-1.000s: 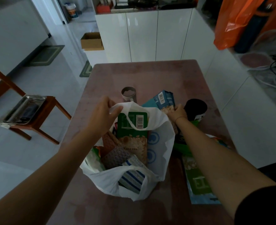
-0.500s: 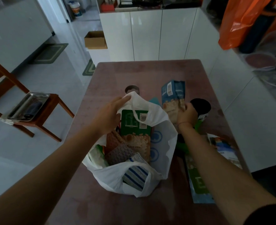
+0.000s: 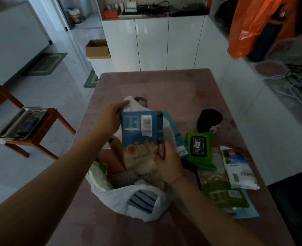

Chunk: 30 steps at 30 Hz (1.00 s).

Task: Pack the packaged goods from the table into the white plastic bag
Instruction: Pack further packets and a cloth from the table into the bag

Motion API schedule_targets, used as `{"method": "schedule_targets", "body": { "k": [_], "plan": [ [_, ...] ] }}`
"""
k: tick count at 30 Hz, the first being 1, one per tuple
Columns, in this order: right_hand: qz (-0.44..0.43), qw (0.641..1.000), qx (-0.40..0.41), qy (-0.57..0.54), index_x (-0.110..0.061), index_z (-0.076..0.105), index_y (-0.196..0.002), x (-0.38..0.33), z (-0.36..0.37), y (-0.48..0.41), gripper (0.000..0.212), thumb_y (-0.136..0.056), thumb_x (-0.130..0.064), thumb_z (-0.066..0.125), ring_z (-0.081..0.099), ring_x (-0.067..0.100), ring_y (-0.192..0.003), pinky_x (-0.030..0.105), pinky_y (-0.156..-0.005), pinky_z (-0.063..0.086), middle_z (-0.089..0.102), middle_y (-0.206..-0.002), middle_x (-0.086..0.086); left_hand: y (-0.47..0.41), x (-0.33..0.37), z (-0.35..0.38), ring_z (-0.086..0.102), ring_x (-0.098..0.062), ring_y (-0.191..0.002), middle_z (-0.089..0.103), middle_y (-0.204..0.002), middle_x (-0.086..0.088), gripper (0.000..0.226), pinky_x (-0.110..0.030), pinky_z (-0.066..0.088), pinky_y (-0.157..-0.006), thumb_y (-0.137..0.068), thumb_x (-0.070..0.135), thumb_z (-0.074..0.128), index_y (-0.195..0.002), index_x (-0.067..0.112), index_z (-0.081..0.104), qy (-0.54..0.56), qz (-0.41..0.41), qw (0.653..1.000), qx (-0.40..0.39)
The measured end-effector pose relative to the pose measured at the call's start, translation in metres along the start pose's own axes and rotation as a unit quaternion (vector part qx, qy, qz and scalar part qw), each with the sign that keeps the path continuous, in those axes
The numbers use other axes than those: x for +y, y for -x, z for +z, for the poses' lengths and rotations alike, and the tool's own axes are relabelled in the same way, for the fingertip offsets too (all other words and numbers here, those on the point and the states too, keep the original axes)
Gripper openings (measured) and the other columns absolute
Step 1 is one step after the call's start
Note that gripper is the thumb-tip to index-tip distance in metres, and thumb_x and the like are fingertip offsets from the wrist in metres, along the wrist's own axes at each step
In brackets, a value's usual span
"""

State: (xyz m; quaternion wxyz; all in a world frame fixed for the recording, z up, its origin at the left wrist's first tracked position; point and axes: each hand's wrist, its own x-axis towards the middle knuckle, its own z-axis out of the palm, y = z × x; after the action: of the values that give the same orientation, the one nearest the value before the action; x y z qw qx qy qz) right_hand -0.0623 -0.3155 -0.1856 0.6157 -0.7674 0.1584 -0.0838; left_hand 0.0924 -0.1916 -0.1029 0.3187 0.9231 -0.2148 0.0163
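The white plastic bag (image 3: 121,197) stands open on the pink table (image 3: 173,86), with several packages inside. My left hand (image 3: 109,118) grips the bag's far handle and holds it up. My right hand (image 3: 169,162) holds a blue box of crackers (image 3: 139,134) upright over the bag's mouth, its lower end just inside. To the right on the table lie a green wipes pack (image 3: 200,150), a green packet (image 3: 223,192), a white packet (image 3: 239,169), a teal box (image 3: 175,135) and a black-lidded jar (image 3: 208,119).
A small metal tin (image 3: 141,100) stands behind the bag. A wooden chair with a metal tray (image 3: 22,123) is left of the table. White cabinets (image 3: 164,45) stand at the back, an orange bag (image 3: 249,29) hangs at the right.
My right hand has lifted the blue box from the table's right side and swung it left over the bag's opening. My left hand keeps hold of the handle.
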Motion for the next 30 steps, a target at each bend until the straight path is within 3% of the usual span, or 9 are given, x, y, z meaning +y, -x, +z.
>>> {"method": "schedule_targets", "body": {
  "k": [2,4,9,12,15,18,20,25,30],
  "plan": [
    [0.046,0.997,-0.052,0.032,-0.015,0.047,-0.128,0.010,0.001,0.000,0.040,-0.090,-0.005,0.057,0.056,0.015,-0.110,0.019,-0.089,0.046,0.061,-0.118,0.003,-0.001,0.001,-0.004,0.052,-0.017,-0.102,0.058,-0.127,-0.013,0.035,-0.013,0.032,-0.081,-0.097,0.007,0.041,-0.128,0.012,0.056,0.019,-0.011,1.000,0.021],
    [0.062,0.990,-0.070,0.106,-0.015,0.036,-0.140,0.012,0.000,-0.005,0.051,-0.092,-0.009,0.054,0.053,0.026,-0.121,0.034,-0.101,0.045,0.055,-0.132,0.010,-0.003,0.005,-0.005,0.049,-0.011,-0.097,0.058,-0.128,-0.012,0.033,-0.010,0.033,-0.078,-0.097,0.007,0.041,-0.125,0.012,0.059,0.060,-0.021,0.998,0.029],
    [0.040,0.965,-0.145,0.213,-0.012,0.034,-0.140,-0.004,0.010,-0.025,0.046,-0.095,-0.017,0.046,0.053,0.030,-0.119,0.038,-0.101,0.044,0.055,-0.132,0.014,0.000,0.008,0.005,0.055,-0.007,-0.076,0.065,-0.111,-0.010,0.026,0.003,0.038,-0.053,-0.092,0.005,0.051,-0.113,0.007,0.067,0.116,-0.021,0.993,0.003],
    [0.008,0.949,-0.201,0.245,-0.016,0.029,-0.141,-0.012,0.017,-0.036,0.049,-0.095,-0.019,0.045,0.053,0.030,-0.116,0.038,-0.101,0.044,0.054,-0.130,0.014,-0.003,0.004,-0.001,0.057,0.001,-0.067,0.071,-0.097,-0.003,0.019,-0.005,0.044,-0.056,-0.088,0.016,0.058,-0.099,0.023,0.071,0.122,-0.021,0.991,0.049],
    [-0.017,0.962,-0.233,0.143,-0.024,0.024,-0.145,-0.019,0.020,-0.042,0.065,-0.089,-0.021,0.057,0.050,0.020,-0.122,0.035,-0.107,0.040,0.051,-0.135,0.001,-0.011,0.001,-0.016,0.059,0.006,-0.054,0.066,-0.067,0.019,0.016,-0.019,0.045,-0.052,-0.081,0.031,0.058,-0.073,0.045,0.061,0.098,-0.030,0.990,0.095],
    [0.010,0.990,-0.142,0.015,-0.019,0.036,-0.139,-0.029,0.030,-0.048,0.059,-0.088,-0.031,0.063,0.055,0.017,-0.117,0.035,-0.104,0.043,0.058,-0.131,0.000,-0.014,0.011,-0.021,0.053,0.014,-0.048,0.060,-0.054,0.027,0.026,-0.006,0.036,-0.044,-0.082,0.031,0.057,-0.060,0.045,0.057,0.094,-0.007,0.989,0.110],
    [0.020,0.991,-0.116,0.057,-0.014,0.045,-0.132,-0.036,0.037,-0.060,0.051,-0.089,-0.035,0.061,0.058,0.021,-0.113,0.034,-0.099,0.046,0.061,-0.126,0.006,-0.015,0.021,-0.022,0.047,0.012,-0.041,0.056,-0.047,0.027,0.035,-0.002,0.031,-0.040,-0.087,0.031,0.054,-0.053,0.040,0.052,0.116,0.015,0.986,0.121],
    [0.112,0.951,-0.225,0.177,-0.012,0.057,-0.126,-0.053,0.037,-0.095,0.046,-0.089,-0.039,0.059,0.058,0.027,-0.111,0.024,-0.082,0.042,0.062,-0.125,0.011,-0.019,0.033,-0.025,0.039,-0.003,-0.043,0.050,-0.054,-0.006,0.043,-0.013,0.029,-0.043,-0.095,0.026,0.050,-0.070,-0.006,0.063,0.177,0.036,0.977,0.115],
    [0.103,0.966,0.015,0.236,-0.007,0.042,-0.131,-0.028,0.067,-0.081,0.071,-0.080,-0.050,0.065,0.057,0.031,-0.113,0.031,-0.084,0.043,0.058,-0.129,0.013,-0.011,0.035,-0.021,0.035,0.000,-0.036,0.039,-0.038,0.011,0.044,-0.012,0.024,-0.041,-0.094,0.018,0.051,-0.051,0.014,0.052,0.174,0.066,0.977,0.100]
  ]
}}
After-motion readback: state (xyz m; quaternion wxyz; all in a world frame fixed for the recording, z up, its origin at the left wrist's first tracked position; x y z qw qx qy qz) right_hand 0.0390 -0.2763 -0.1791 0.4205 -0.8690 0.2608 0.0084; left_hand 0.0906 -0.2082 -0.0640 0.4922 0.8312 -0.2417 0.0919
